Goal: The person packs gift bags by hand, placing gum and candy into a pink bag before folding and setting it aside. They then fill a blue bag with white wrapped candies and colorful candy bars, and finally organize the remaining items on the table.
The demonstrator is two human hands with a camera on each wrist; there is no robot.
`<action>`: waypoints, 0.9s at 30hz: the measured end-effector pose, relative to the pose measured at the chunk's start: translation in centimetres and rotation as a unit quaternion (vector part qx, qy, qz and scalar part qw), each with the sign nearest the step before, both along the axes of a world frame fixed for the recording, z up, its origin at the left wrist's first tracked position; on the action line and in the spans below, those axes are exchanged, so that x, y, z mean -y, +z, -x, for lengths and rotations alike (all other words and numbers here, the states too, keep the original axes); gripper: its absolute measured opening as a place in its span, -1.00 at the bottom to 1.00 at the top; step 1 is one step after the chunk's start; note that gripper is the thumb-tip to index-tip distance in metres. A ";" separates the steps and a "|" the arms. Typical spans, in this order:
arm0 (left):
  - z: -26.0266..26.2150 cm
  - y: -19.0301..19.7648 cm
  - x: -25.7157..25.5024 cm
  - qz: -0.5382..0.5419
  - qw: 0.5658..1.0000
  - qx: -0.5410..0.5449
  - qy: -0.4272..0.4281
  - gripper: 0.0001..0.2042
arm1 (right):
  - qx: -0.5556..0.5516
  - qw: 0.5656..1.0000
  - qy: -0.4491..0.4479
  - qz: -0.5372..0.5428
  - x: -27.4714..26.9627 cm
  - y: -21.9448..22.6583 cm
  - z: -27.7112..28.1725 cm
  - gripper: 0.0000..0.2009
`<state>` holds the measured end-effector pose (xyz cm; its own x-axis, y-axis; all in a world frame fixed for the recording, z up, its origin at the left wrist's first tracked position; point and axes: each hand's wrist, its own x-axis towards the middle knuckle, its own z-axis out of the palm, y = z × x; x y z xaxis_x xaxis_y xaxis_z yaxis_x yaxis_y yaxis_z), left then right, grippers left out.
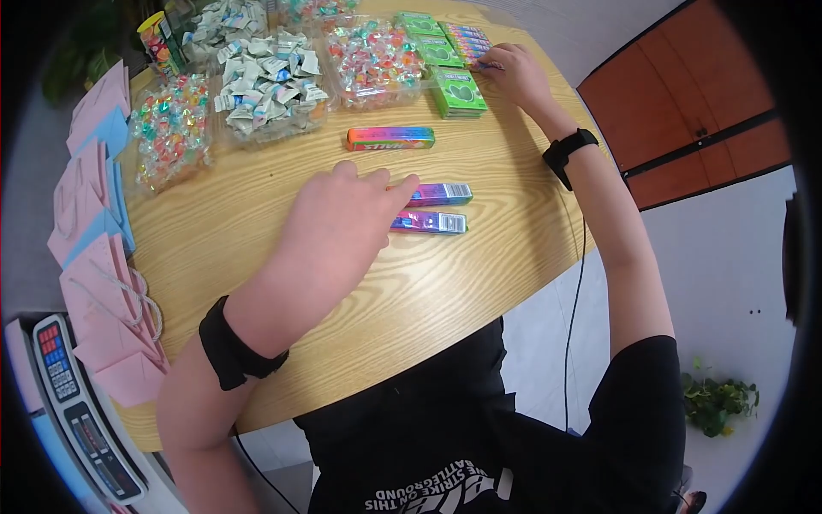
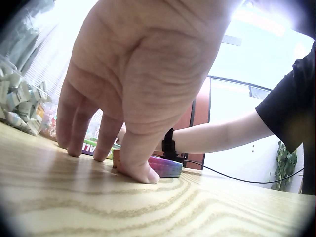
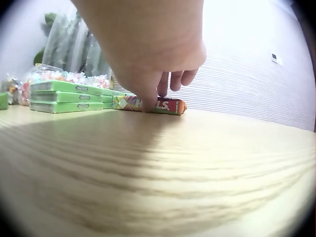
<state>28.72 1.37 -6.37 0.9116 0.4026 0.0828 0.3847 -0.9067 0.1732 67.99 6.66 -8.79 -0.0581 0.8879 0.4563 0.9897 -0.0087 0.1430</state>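
My left hand (image 1: 338,214) spreads over the left ends of two rainbow-coloured candy sticks, the upper one (image 1: 449,194) and the lower one (image 1: 437,223). In the left wrist view its thumb touches the near side of a stick (image 2: 170,168), with the other fingers extended down beyond it. Another stick (image 1: 391,138) lies by itself farther back. At the back right my right hand (image 1: 518,77) pinches a Halls stick (image 3: 170,105) at the near end of a row of sticks (image 1: 467,38), thumb in front and fingers behind.
Green boxes (image 1: 459,92) are stacked left of the right hand. Clear tubs of wrapped sweets (image 1: 374,62) and white packets (image 1: 270,81) stand at the back, near a colourful tube (image 1: 161,43). Pink bags (image 1: 111,283) line the left edge, beside a scale (image 1: 86,411).
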 end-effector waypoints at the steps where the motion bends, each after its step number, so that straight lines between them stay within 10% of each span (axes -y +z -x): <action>1: 0.0 0.0 0.0 -0.002 1.000 0.001 -0.001 -0.40 | -0.005 1.000 -0.014 0.021 0.0 0.2 0.1 -0.83; 10: 0.4 -0.2 0.0 0.015 0.999 0.050 -0.002 -0.50 | -0.026 0.986 0.119 -0.115 3.5 3.0 3.7 -0.67; 16: -0.5 0.5 0.0 0.058 0.997 0.011 0.056 -0.69 | -0.172 0.916 0.315 0.178 10.7 5.6 12.7 -0.78; 20: -0.4 0.1 0.0 0.025 0.999 0.018 0.044 -0.68 | -0.164 0.907 0.321 0.217 12.5 3.8 14.1 -0.78; 27: -0.1 -0.1 0.0 0.026 0.998 0.049 0.025 -0.72 | -0.118 0.968 0.072 0.208 13.1 3.5 11.4 -0.79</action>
<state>28.80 1.42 -6.51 0.8787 0.4534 0.1491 0.4080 -0.8757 0.2585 56.55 -6.43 -5.25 -0.1323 0.9883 0.0762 0.9820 0.1412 -0.1256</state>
